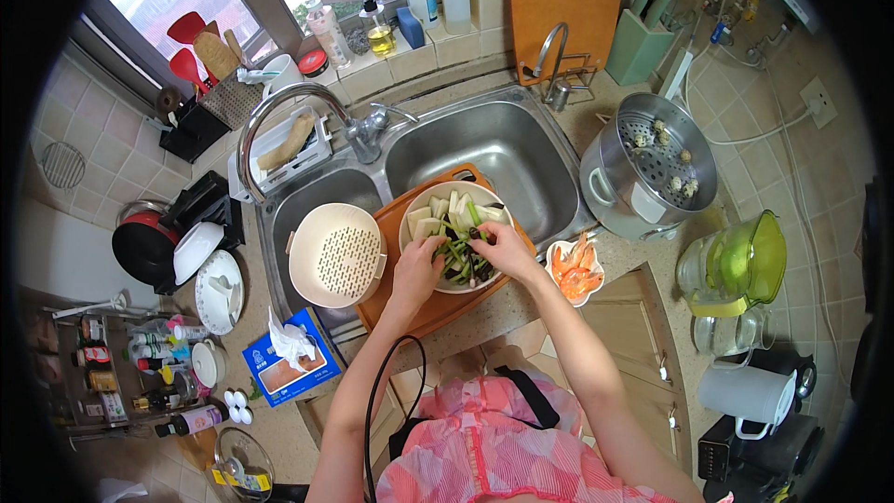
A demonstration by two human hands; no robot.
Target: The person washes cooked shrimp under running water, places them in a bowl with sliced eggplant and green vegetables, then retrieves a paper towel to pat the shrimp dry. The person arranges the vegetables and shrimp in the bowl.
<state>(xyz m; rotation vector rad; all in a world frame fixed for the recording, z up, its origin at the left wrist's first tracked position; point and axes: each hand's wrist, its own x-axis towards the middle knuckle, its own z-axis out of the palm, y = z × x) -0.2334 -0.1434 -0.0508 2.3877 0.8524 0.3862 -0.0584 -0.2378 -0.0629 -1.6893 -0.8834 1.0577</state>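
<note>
A white bowl [407,213] of cut pale and green vegetables with dark pieces stands on a wooden cutting board [419,318] laid over the sink. My left hand [418,267] is at the bowl's left side, its fingertips touching the green stalks. On the right side, my right hand [504,246] has thumb and forefinger at a small dark piece among the stalks; whether it is pinched is unclear. A cream perforated colander [339,255] sits left of the bowl. Cooked shrimp [577,272] lie in a small white dish to the right.
The faucet [293,94] arches over the left basin, behind the colander. A steel steamer pot [646,161] holding several small speckled eggs stands right of the sink. A blue box [297,356] with a crumpled tissue lies at the front left. A green-topped pitcher [730,269] stands far right.
</note>
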